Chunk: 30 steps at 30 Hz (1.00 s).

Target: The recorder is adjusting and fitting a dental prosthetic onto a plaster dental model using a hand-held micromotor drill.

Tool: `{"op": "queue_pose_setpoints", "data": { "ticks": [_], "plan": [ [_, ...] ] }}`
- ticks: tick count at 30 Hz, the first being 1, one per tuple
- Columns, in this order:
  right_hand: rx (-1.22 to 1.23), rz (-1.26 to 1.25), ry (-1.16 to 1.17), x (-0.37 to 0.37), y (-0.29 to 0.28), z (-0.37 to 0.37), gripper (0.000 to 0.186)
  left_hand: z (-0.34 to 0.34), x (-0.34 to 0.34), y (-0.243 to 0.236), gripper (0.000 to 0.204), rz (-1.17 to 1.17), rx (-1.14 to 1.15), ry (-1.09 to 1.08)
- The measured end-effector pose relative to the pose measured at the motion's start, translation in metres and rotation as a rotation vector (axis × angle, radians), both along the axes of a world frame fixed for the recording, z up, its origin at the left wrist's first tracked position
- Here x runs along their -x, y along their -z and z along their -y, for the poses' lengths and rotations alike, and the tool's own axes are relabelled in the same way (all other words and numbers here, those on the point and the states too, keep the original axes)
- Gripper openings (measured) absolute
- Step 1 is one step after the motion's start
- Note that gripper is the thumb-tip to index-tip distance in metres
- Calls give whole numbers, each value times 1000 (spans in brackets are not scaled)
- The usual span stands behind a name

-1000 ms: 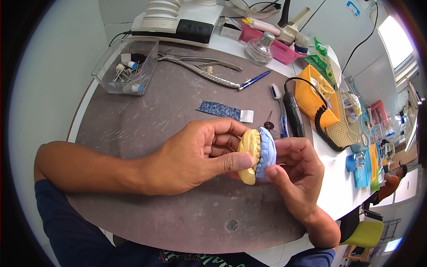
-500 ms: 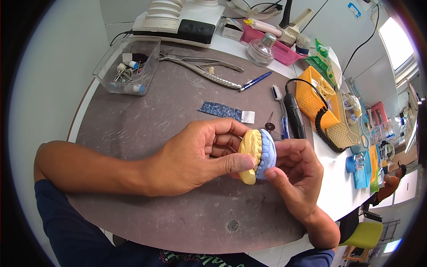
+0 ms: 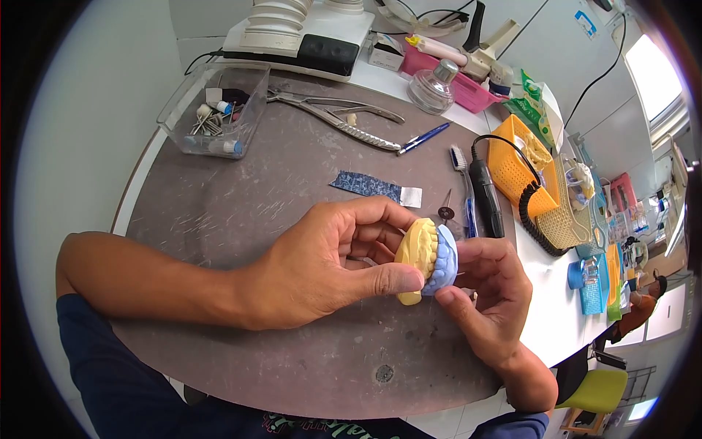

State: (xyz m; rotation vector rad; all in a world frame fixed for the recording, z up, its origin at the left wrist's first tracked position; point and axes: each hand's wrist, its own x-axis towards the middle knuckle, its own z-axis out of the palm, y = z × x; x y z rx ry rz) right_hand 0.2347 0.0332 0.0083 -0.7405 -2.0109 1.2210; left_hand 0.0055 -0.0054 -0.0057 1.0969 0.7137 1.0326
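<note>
Two dental casts meet tooth to tooth above the grey-brown mat. My left hand is closed around the yellow cast, its thumb pressed along the near end. On the right, the blue cast sits between the thumb and fingers of my right hand. The fingers behind both casts are partly hidden. Just beyond the casts lie a small disc on a thin shank and a strip of blue patterned material with a white end.
A clear box of rotary bits stands far left. Pliers, a blue pen, a toothbrush and a black handpiece lie beyond my hands. A glass bottle and an orange basket stand farther back.
The casts have turned slightly, so more of the yellow cast's tooth side shows and less of the blue one. Both hands keep their hold.
</note>
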Motion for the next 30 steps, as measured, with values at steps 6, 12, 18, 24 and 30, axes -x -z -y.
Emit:
{"op": "queue_pose_setpoints", "data": {
  "ticks": [6,12,18,24,30],
  "plan": [
    [-20,-10,-13,-1,2,-1,42,0,0,1,45,22,9,26],
    [-9,0,-19,-1,-1,-1,42,1,-1,-2,46,10,26,17],
    [-4,-15,-44,-1,1,-1,42,3,0,-1,46,17,28,21],
    [35,-31,-48,-1,3,-2,43,3,0,-4,47,-7,14,0],
    [-59,-22,-62,-3,6,-3,44,5,1,-1,48,-98,-126,-30]
  ]
}}
